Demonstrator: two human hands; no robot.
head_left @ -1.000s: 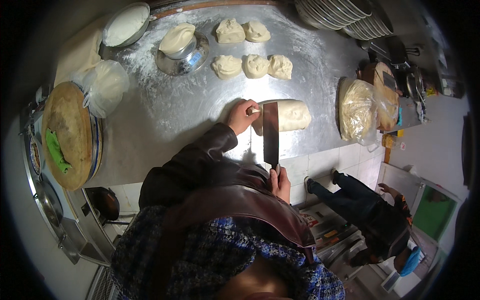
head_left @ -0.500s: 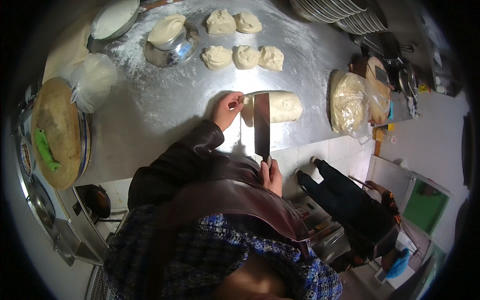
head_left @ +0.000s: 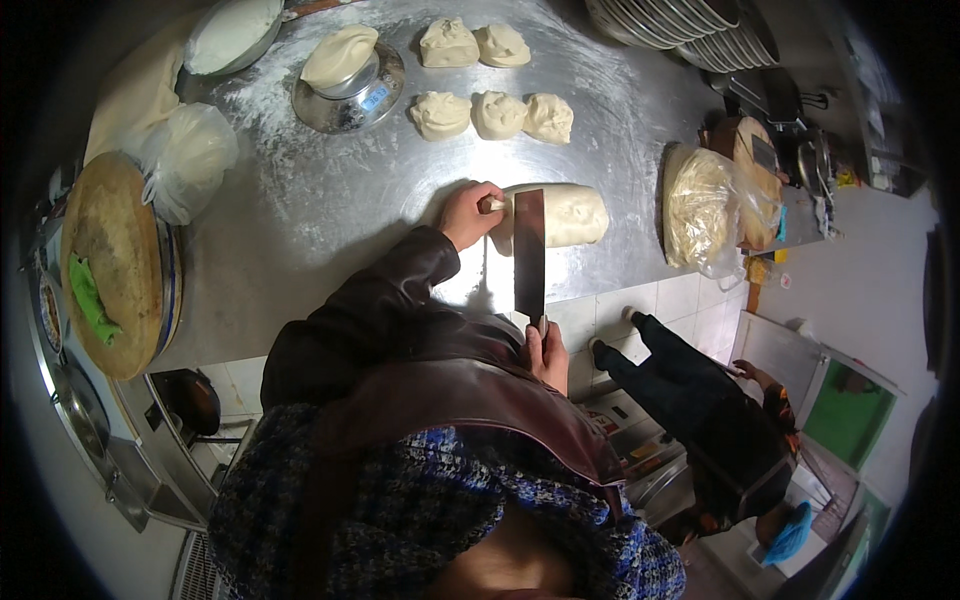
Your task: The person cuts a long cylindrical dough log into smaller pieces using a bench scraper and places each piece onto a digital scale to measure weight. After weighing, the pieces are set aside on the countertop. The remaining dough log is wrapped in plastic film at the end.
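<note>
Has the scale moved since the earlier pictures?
No. The scale keeps its place between the metal bowl and the dough pieces; all have shifted together in the picture, so the camera moved.

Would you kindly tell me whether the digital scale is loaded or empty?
Loaded: a lump of dough rests atop the digital scale.

Dough log (head_left: 577, 213) — cream; apron (head_left: 470, 390) — dark maroon.

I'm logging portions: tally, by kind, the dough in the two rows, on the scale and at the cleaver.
Far row dough pieces: 2
Near row dough pieces: 3
Dough piece on the scale: 1
Dough log at the cleaver: 1
Total: 7
</note>
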